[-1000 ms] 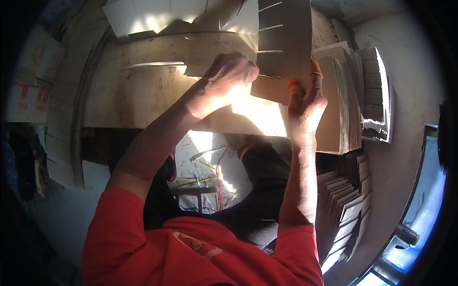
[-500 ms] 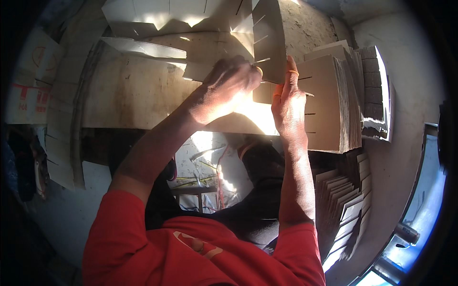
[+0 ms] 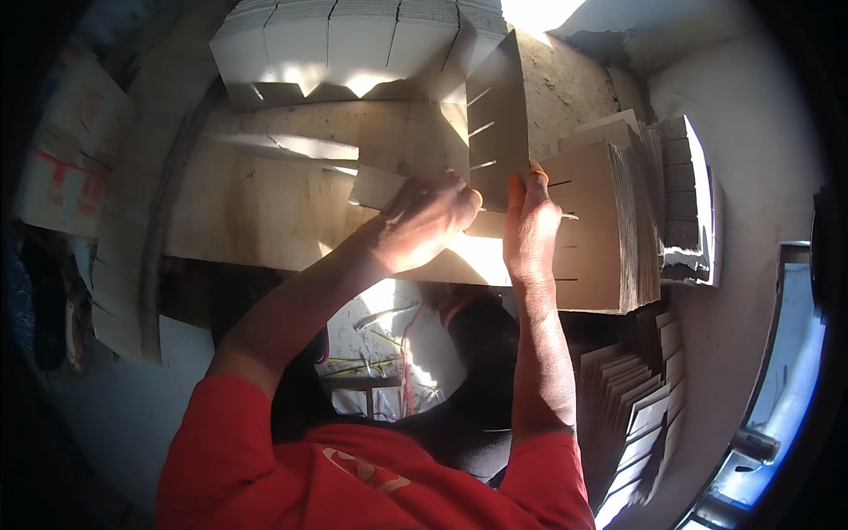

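Over the wooden bench, both my hands work on slotted cardboard. My left hand is closed, with its fingers at the right end of a pale cardboard strip that extends left. My right hand grips the near end of an upright slotted cardboard divider, thumb and fingers pinching its lower right corner. Short slots line the divider's left edge. The two hands are close together; the left one hides where strip and divider come near each other. Orange wraps show on some fingers.
A large stack of slotted cardboard stands at the back. Right of my right hand is another thick cardboard stack. More cardboard pieces stand below the bench at right. A printed carton is at far left.
The whole scene sits lower in the picture, and more of the back stack shows. Both hands keep their hold, with little visible movement relative to the bench.
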### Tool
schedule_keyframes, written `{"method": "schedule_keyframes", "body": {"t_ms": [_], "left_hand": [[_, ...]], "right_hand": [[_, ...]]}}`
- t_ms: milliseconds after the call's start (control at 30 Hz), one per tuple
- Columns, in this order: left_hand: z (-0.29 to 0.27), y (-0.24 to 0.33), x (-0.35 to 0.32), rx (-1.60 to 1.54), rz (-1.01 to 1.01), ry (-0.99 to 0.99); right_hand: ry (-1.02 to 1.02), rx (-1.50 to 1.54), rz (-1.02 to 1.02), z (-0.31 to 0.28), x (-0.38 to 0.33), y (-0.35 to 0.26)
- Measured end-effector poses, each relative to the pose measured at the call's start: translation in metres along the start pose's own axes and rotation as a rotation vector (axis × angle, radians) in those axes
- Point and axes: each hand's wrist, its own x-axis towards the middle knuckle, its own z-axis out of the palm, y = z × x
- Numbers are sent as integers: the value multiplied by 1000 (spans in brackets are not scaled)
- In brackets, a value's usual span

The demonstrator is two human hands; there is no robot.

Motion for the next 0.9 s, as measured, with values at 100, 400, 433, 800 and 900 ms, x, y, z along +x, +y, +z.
{"method": "schedule_keyframes", "body": {"t_ms": [100,400,433,800,900], "left_hand": [[-31,-7,7,-139,-173,-166],[-46,-142,106,481,-187,5],[-40,-153,114,594,-169,-12],[-28,-192,135,721,-161,-135],[-13,-207,127,775,-81,-6]], "right_hand": [[52,37,93,-3,-6,-9],[282,-4,-179,-3,1,-10],[319,-21,-212,-5,2,-10],[256,114,-6,-9,6,-9],[261,171,-43,-8,0,-16]]}}
